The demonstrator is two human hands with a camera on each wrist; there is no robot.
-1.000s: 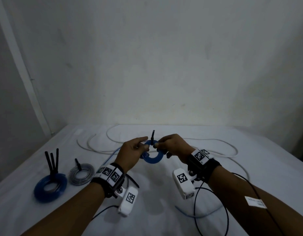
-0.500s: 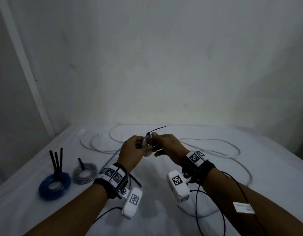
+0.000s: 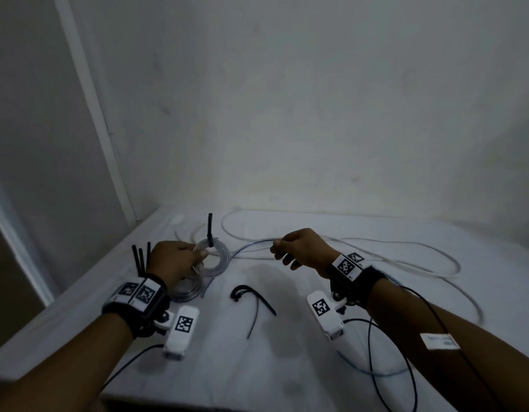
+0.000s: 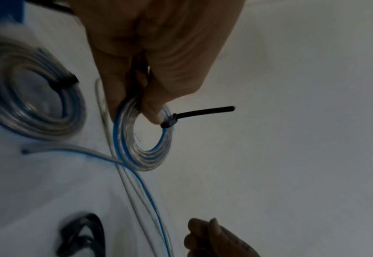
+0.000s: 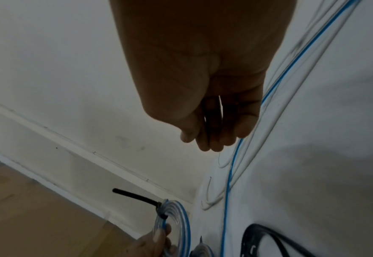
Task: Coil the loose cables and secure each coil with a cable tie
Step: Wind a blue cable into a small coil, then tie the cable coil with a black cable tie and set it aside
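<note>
Over table | left hand (image 3: 175, 260) pinches tied coil (image 4: 144, 139) | right hand (image 3: 302, 251) pinches loose cable (image 5: 229, 173)

The white table (image 3: 287, 367) runs back to the wall. A tied coil (image 3: 187, 289) sits around 9 o'clock, spare black ties (image 3: 251, 301) lie near the middle, and loose cable (image 3: 406, 254) sprawls from 12 round to 3.
</note>
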